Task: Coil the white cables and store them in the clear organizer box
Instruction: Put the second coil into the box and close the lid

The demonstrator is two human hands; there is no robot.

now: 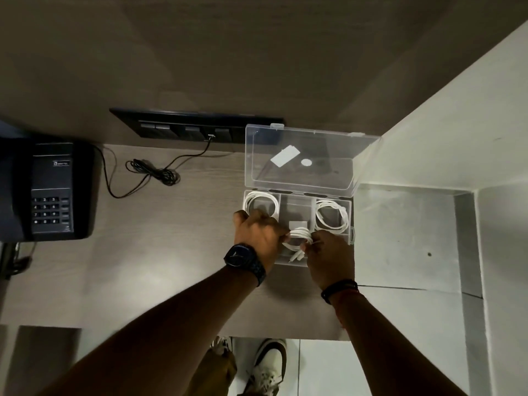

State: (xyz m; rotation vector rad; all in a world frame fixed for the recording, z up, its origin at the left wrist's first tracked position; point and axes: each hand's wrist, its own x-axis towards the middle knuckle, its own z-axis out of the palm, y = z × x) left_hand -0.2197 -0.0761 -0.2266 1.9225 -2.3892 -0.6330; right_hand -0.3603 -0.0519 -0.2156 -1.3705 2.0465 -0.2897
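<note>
Three white cables show: one coil [261, 205] lies in the box's [351, 224] left compartment, a second coil [333, 215] in the right one, and the third coil [298, 238] I pinch between my left hand [260, 238] and right hand [328, 252], over the middle compartment. One lid [308, 158] stands open. One phone [51, 190] sits far left on the desk [171, 238].

Head-worn view, steeply down, close

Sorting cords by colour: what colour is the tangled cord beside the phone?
Black, seen in the head view: the cord lies bundled on the desk.
</note>
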